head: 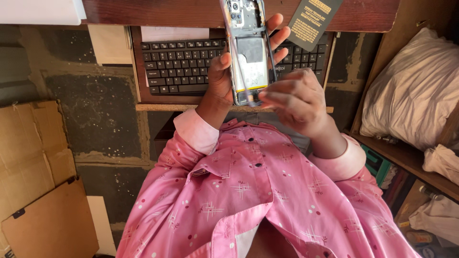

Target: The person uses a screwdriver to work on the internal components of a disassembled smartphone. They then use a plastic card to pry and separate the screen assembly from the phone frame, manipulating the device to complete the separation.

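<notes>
Keyboard (184, 64) and dark card (313, 21) lie behind the opened phone (248, 52) — nothing blocking.

An opened smartphone (248, 50), back cover off, stands upright with its insides exposed: camera module at the top, pale battery below. The left hand (224, 71) grips it from behind; the right hand (296, 98) touches its lower edge.

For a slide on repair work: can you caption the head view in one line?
Left hand holds an opened phone above a black keyboard while the right hand works at its lower edge.
</notes>
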